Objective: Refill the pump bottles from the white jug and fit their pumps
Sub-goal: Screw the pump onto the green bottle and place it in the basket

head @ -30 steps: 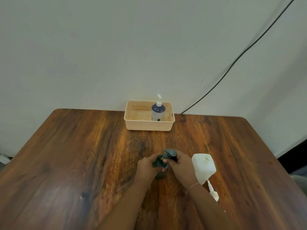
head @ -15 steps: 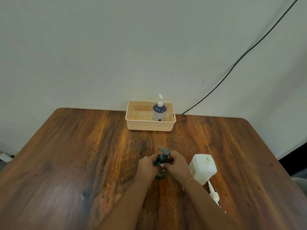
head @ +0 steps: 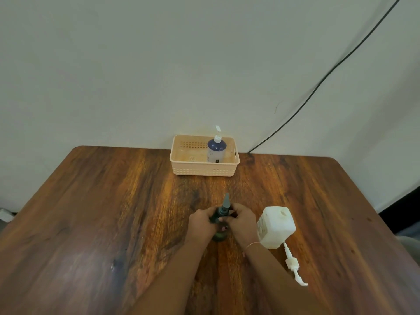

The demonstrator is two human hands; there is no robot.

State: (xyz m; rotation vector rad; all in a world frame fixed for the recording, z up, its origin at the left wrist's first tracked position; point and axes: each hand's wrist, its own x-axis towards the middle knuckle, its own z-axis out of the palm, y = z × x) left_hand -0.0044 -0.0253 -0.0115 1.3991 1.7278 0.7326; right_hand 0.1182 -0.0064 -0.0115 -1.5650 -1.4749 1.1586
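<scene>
A dark green pump bottle stands on the wooden table between my hands. My left hand grips its shoulder and body. My right hand pinches the collar of the dark pump, whose nozzle points away from me. The white jug stands just right of my right hand, its mouth uncapped. A loose white pump lies on the table in front of the jug. A blue bottle with a white pump stands upright in the beige basket.
The basket sits at the table's far edge against the wall. A black cable runs down the wall to the table's back edge. The table's right corner is rounded, with dark floor beyond it.
The pump nozzle has turned from pointing right to pointing away from me, with my right hand's fingers shifting round the collar. The bottle and my left hand stay in place.
</scene>
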